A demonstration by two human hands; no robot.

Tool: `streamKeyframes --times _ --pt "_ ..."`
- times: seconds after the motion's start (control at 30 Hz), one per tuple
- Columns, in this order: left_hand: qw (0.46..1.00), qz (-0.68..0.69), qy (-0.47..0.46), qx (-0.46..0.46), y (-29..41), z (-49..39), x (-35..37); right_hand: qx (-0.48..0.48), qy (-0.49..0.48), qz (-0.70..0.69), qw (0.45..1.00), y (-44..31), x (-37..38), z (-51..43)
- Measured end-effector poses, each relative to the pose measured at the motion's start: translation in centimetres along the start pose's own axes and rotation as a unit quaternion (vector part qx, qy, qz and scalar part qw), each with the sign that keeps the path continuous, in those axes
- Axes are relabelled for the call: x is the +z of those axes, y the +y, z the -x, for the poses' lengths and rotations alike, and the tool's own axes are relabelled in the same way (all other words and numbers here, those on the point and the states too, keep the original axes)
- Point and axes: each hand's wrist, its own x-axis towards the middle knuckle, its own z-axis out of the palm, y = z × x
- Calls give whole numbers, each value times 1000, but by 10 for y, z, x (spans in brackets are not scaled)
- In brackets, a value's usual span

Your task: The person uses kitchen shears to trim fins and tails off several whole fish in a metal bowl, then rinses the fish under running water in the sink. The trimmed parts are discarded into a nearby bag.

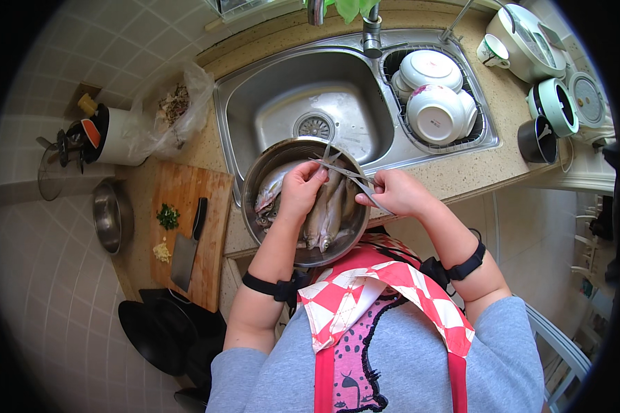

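A round stainless-steel basin holds several whole silvery fish. My right hand grips metal scissors, whose blades point left over the basin. Thumb and fingers of my left hand pinch a fish near its tail, right by the scissor tips. My left hand hides part of that fish, so how its body runs among the others is unclear. Heads of some fish show at the basin's left side and near its front rim.
The basin overlaps the front edge of a steel sink. White bowls stand upturned in a drainer at right. Left lie a wooden cutting board with a cleaver, chopped greens and minced garlic, plus a plastic bag.
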Motion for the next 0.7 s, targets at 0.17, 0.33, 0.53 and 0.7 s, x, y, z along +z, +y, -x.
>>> streamKeyframes --times 0.17,0.33,0.53,0.7 --pt "999 40 8 -15 -1 -1 3 31 -2 8 999 -2 -1 -1" --pt "996 22 82 20 4 -8 11 30 -12 16 999 -1 -2 -2" --pt "986 -162 -8 -39 29 -27 -4 -9 24 12 1000 -1 -2 3" --pt "963 -263 -30 -52 42 -35 -6 -18 26 23 999 4 2 2"
